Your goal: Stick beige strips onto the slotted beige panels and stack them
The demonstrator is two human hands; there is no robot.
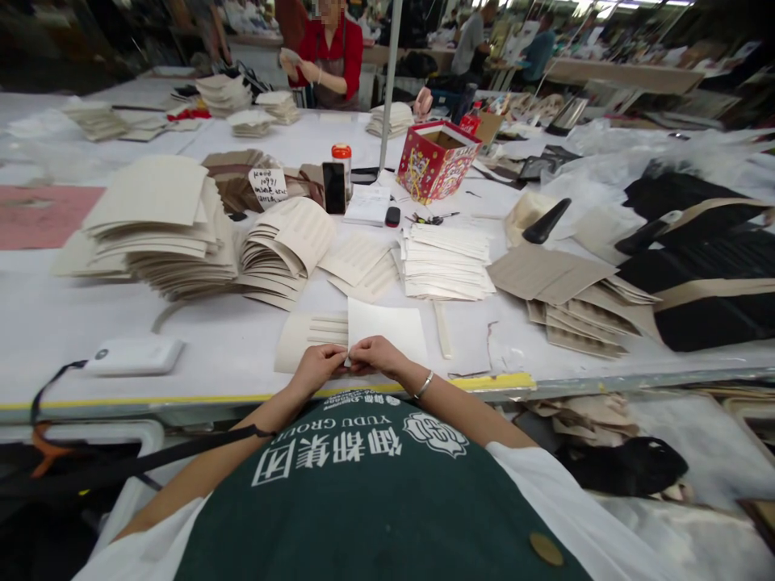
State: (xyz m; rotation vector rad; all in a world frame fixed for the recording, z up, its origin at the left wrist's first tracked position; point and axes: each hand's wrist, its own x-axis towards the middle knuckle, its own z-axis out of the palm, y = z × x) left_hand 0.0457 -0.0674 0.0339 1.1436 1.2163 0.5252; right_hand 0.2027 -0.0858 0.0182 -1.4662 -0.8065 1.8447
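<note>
Close to the table's front edge lies a beige panel (293,345) with several raised strips across it. A white sheet (391,324) overlaps its right part. My left hand (319,365) is closed in a pinch at the panel's near edge, beside the sheet's left edge. My right hand (378,356) pinches the near left corner of the white sheet, its fingertips almost touching those of my left hand. The fingers hide the exact spot where panel and sheet meet. Just beyond is a stack of white sheets (446,262), and left of it some loose beige panels (360,265).
Tall beige stacks (161,222) and a curved pile (284,246) stand at left. A white power bank (134,356) lies near the front edge. A pale flat stick (443,329), taupe panels (569,294) and black pieces (714,298) are at right. A metal pole (391,81) rises behind.
</note>
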